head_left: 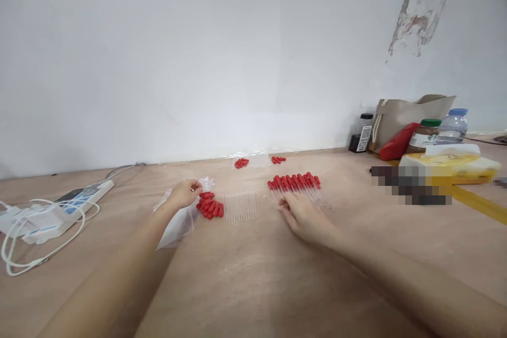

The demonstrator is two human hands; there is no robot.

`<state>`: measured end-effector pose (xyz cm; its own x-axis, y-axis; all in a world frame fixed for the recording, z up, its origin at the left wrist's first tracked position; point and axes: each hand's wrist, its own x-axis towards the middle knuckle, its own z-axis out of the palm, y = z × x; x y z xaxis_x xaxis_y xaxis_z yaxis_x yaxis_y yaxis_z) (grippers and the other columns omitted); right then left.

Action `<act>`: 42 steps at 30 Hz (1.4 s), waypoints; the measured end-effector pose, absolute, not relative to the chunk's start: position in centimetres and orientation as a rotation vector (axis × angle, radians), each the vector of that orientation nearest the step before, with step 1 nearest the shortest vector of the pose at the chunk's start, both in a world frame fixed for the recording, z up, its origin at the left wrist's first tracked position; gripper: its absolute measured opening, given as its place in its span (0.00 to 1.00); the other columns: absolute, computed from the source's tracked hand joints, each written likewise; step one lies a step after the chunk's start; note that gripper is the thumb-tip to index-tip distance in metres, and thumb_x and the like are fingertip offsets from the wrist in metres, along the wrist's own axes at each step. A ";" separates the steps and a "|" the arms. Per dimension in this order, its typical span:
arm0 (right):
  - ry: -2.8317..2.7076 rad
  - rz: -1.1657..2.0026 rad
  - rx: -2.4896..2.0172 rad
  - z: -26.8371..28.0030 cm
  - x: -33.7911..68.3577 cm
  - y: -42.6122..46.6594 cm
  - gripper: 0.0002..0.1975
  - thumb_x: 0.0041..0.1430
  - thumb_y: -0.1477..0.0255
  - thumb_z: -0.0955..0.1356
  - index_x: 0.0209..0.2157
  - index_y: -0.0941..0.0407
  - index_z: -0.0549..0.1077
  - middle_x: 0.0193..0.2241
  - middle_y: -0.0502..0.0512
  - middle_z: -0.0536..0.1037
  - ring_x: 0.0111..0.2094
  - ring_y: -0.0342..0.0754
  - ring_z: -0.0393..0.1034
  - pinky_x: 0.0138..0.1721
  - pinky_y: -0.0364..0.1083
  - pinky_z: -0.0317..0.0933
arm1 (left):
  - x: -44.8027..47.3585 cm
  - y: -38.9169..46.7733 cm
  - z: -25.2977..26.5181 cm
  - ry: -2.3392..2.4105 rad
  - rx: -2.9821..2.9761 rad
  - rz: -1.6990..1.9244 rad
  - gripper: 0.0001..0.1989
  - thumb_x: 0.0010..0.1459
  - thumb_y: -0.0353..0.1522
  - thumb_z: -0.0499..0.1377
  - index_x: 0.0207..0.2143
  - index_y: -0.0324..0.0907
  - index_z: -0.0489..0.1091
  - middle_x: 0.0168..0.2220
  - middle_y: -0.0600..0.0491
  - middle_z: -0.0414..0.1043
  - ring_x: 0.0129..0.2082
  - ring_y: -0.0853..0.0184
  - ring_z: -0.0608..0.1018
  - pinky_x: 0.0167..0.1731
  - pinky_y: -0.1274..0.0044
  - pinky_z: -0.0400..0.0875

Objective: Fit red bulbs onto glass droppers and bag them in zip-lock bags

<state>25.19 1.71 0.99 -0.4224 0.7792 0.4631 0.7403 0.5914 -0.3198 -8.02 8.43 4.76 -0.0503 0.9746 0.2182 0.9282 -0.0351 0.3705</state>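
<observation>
My left hand point(186, 193) is closed in a pinch just above a pile of red rubber dropper bulbs point(209, 207); what its fingertips hold, if anything, I cannot make out. Beneath that hand lie clear plastic bags point(178, 229). To the right of the bulbs, several thin glass dropper tubes point(240, 207) are lined up side by side. My right hand point(301, 216) pinches one glass dropper tube point(271, 200), whose end points left. Behind this hand is a row of droppers with red bulbs point(295, 182) fitted, their tubes partly hidden by the hand.
Small groups of red bulbs point(241, 163) lie by a clear bag point(257, 160) near the wall. A power strip point(67, 214) with white cables is on the left. At right stand a dark bottle point(361, 134), a grey bag point(400, 116), a green-lidded jar point(423, 138) and a yellow tissue pack point(467, 166).
</observation>
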 end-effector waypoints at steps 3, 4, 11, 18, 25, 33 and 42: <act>-2.146 0.017 -1.050 -0.6 27.2 1.0 0.11 0.58 0.74 0.58 0.41 0.59 0.66 0.34 0.58 0.73 0.37 0.48 0.65 0.38 0.46 0.58 | -8.6 9.7 4.3 2.079 2.055 0.467 0.13 0.59 0.33 0.52 0.46 0.38 0.63 0.45 0.48 0.65 0.40 0.64 0.72 0.38 0.68 0.69; -2.118 0.006 -1.033 -1.1 27.6 0.9 0.12 0.58 0.74 0.58 0.42 0.58 0.66 0.34 0.58 0.73 0.37 0.48 0.65 0.38 0.46 0.58 | -8.7 10.0 4.1 2.076 2.044 0.438 0.14 0.60 0.33 0.52 0.48 0.39 0.62 0.47 0.48 0.64 0.41 0.64 0.71 0.39 0.68 0.69; -2.019 0.081 -1.113 -1.9 27.9 1.0 0.10 0.58 0.74 0.57 0.34 0.57 0.68 0.31 0.55 0.73 0.32 0.46 0.66 0.35 0.46 0.57 | -7.8 9.4 5.0 2.111 2.064 0.751 0.06 0.50 0.33 0.58 0.24 0.39 0.66 0.22 0.54 0.69 0.30 0.60 0.73 0.30 0.74 0.65; -2.049 0.188 -1.047 -1.7 27.3 0.1 0.07 0.58 0.75 0.58 0.33 0.56 0.66 0.29 0.52 0.72 0.31 0.44 0.65 0.34 0.44 0.54 | 0.3 1.9 1.7 1.584 2.148 1.075 0.10 0.56 0.37 0.51 0.38 0.41 0.64 0.26 0.55 0.71 0.27 0.68 0.74 0.27 0.78 0.66; -2.188 0.161 -0.945 -1.6 26.4 -1.2 0.06 0.58 0.74 0.58 0.33 0.56 0.65 0.27 0.49 0.72 0.28 0.41 0.63 0.37 0.45 0.49 | 4.2 -1.6 -1.3 1.237 2.148 1.004 0.09 0.57 0.34 0.52 0.38 0.42 0.69 0.34 0.51 0.66 0.31 0.68 0.71 0.31 0.77 0.66; -2.237 0.146 -0.918 -1.6 26.0 -1.0 0.06 0.58 0.75 0.59 0.32 0.57 0.66 0.27 0.51 0.72 0.27 0.42 0.63 0.37 0.46 0.47 | 3.9 -1.3 -1.7 1.136 2.008 0.976 0.08 0.56 0.33 0.54 0.39 0.40 0.66 0.32 0.52 0.67 0.31 0.69 0.70 0.30 0.79 0.65; -2.313 0.176 -0.878 -1.9 25.8 -1.1 0.07 0.57 0.75 0.59 0.27 0.57 0.64 0.23 0.49 0.70 0.25 0.41 0.60 0.36 0.45 0.46 | 4.2 -1.8 -1.4 1.090 1.971 1.031 0.08 0.55 0.34 0.56 0.35 0.39 0.70 0.31 0.52 0.72 0.30 0.69 0.72 0.31 0.79 0.66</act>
